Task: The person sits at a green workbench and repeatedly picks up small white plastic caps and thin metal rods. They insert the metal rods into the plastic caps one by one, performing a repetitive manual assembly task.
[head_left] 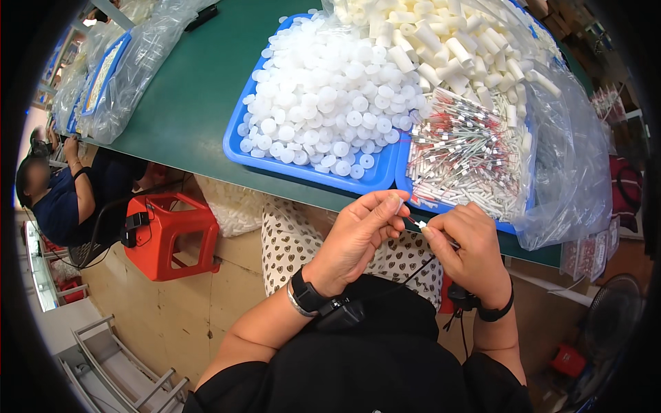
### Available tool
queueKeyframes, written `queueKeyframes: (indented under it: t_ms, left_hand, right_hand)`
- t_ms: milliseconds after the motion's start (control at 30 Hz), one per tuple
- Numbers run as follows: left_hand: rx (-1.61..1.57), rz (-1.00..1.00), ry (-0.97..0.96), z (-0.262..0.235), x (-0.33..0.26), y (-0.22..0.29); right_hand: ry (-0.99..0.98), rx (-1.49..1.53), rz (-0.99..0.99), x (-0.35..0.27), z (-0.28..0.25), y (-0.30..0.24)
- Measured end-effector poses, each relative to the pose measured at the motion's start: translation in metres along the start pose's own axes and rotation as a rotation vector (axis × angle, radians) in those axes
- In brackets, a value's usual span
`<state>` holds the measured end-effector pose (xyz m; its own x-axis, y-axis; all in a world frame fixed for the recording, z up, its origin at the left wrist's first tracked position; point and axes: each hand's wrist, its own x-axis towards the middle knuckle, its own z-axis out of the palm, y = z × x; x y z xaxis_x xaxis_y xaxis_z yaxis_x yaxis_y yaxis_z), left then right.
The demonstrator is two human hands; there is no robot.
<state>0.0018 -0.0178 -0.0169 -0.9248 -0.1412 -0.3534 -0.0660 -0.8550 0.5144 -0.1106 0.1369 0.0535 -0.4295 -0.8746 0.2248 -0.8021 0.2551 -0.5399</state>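
Note:
In front of the blue trays, my left hand (361,230) is closed in a pinch at the fingertips. What it pinches is mostly hidden, though a whitish bit shows there. A short red wire runs from those fingers to a small white connector (421,224), which my right hand (470,241) grips between thumb and forefinger. Just beyond my hands lies a pile of thin wired parts (461,155), white with red and grey leads. Translucent white plastic discs (317,96) heap up in the blue tray (241,155) to the left.
Cream foam cylinders (454,51) are piled behind the wired parts. A clear plastic bag (561,158) drapes over the right side of the green table (172,117). On the left are a red stool (172,234) and a seated person (65,193). A fan (613,320) stands at lower right.

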Motion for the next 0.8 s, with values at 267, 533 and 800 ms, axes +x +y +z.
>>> queueKeyframes:
  t_ms: [267, 533, 800]
  left_hand:
    - [0.011, -0.010, 0.005, -0.001, 0.002, -0.002]
    - [0.007, -0.018, -0.003, 0.001, 0.001, -0.001]
    - [0.012, -0.007, 0.016, -0.001, 0.001, -0.001]
  right_hand:
    - [0.074, -0.038, 0.000, -0.001, 0.003, 0.002]
    - [-0.009, 0.229, 0.280, -0.008, 0.007, 0.002]
    - [0.067, -0.024, 0.109, -0.004, 0.006, -0.003]
